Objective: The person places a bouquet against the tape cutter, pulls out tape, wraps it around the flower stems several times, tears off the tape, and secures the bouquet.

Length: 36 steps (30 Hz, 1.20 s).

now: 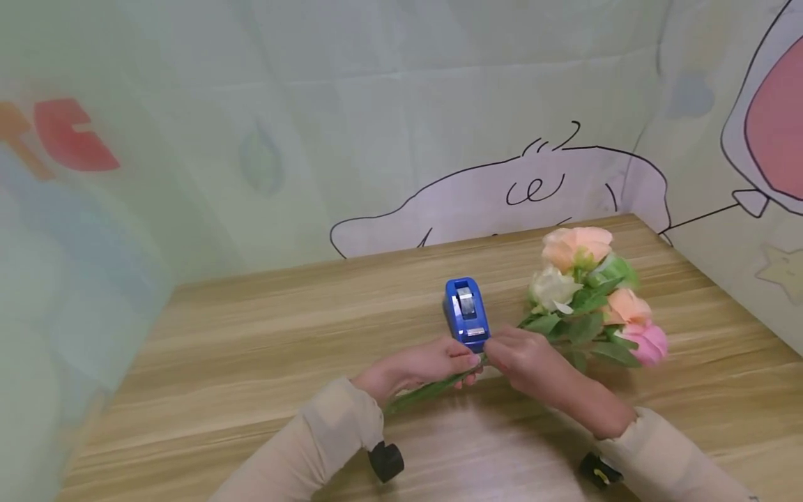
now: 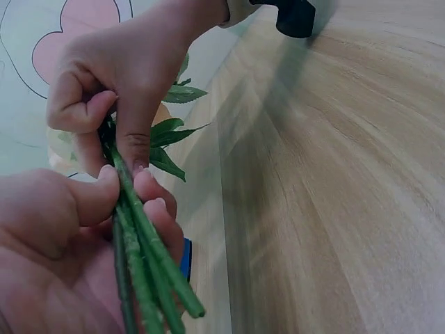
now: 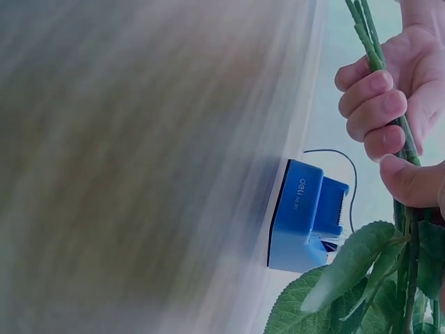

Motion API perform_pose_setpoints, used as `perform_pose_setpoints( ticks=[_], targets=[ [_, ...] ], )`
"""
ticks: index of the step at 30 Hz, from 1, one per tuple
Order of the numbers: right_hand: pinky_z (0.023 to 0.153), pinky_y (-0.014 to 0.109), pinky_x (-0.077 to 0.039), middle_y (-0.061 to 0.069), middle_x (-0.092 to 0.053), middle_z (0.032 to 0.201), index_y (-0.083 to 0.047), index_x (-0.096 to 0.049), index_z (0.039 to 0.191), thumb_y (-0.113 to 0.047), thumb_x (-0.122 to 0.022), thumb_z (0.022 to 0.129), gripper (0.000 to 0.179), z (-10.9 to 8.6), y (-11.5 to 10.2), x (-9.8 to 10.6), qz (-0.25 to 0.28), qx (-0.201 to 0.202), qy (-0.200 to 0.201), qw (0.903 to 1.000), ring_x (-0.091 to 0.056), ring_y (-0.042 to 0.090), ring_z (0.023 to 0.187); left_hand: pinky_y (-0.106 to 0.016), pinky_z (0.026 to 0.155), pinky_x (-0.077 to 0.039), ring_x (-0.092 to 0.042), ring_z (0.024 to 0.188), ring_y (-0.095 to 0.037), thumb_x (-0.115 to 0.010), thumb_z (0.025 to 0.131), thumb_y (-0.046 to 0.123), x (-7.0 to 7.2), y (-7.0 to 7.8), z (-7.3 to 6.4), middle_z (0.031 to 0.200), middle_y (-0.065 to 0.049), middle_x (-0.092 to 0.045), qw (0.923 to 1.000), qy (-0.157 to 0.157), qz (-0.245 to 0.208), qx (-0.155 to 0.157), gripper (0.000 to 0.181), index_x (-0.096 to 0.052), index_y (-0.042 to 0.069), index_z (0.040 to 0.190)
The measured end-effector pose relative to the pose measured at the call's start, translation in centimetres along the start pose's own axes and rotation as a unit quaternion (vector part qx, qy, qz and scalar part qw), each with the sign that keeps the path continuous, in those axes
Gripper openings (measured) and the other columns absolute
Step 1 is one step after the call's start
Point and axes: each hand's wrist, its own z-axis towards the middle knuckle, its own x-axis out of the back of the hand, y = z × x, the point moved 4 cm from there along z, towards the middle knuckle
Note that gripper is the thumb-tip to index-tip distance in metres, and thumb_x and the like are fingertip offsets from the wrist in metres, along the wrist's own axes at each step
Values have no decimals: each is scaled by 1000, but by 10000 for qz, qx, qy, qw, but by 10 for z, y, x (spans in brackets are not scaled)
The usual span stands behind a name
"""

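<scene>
A bouquet of flowers, with peach, white, green and pink blooms among green leaves, points to the right over the table. My left hand grips the bundled green stems, whose cut ends stick out past the palm in the left wrist view. Right beside it, closer to the blooms, my right hand pinches the same stems, thumb laid along them in the right wrist view. Just beyond the two hands stands a blue tape dispenser with a clear roll in it.
The wood-grain table runs back to a printed cloth wall with cartoon drawings. Another cloth wall borders the right side. Black wrist devices hang below both cream sleeves.
</scene>
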Motion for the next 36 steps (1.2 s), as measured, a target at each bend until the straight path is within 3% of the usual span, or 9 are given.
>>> perform_pose_setpoints(
  ticks=[4,8,14,19,22,29,36],
  targets=[
    [48,11,-29,-7,-34,57,-13,-38,61,13,-39,72,28,1,-2,1,-77,89,-72,9999,-36,5,56,-20,65,-41,-48,69,-12,-40,101,13,0,-1,-1,76,-3,-52,9997,-155,-87,191,27,-55,-10,96],
    [51,14,-32,-6,-35,59,-13,-39,61,15,-33,69,29,2,-3,3,-107,179,-144,9997,-36,5,57,-20,65,-41,-48,70,-10,-39,101,12,-1,-3,0,77,-2,-52,9989,-272,-292,229,27,-54,-11,99],
    [57,14,-39,-5,-45,64,-12,-42,63,16,-40,67,29,2,-1,5,-31,207,-379,9991,-44,7,62,-18,64,-43,-50,69,-8,-40,99,7,-4,-4,3,76,0,-53,9980,-258,-557,179,27,-52,-17,101],
    [75,21,-50,-3,-60,75,-10,-52,68,19,-54,60,30,1,0,7,30,505,-491,9975,-58,11,75,-17,61,-44,-54,64,-7,-45,98,7,-8,-6,3,72,1,-57,9972,8,-652,375,26,-54,-16,105],
    [77,22,-50,-3,-62,77,-9,-57,73,19,-56,58,33,1,-1,8,18,739,-587,9955,-59,12,79,-17,61,-46,-56,64,-8,-46,97,5,-11,-8,2,72,-1,-58,9953,129,-860,425,26,-55,-17,106],
    [82,27,-50,-1,-65,80,-7,-62,78,15,-49,68,28,9,1,11,-177,1107,-513,9924,-63,16,82,-21,67,-49,-57,68,-10,-48,96,4,-14,-6,1,72,-1,-60,9881,621,-1379,267,24,-55,-18,104],
    [86,31,-49,2,-67,85,-6,-64,81,8,-54,76,18,21,2,11,-334,1220,-484,9908,-65,18,85,-26,71,-52,-59,69,-10,-50,94,1,-11,-5,-2,79,-5,-65,9723,1371,-1891,91,24,-56,-17,109]
  ],
)
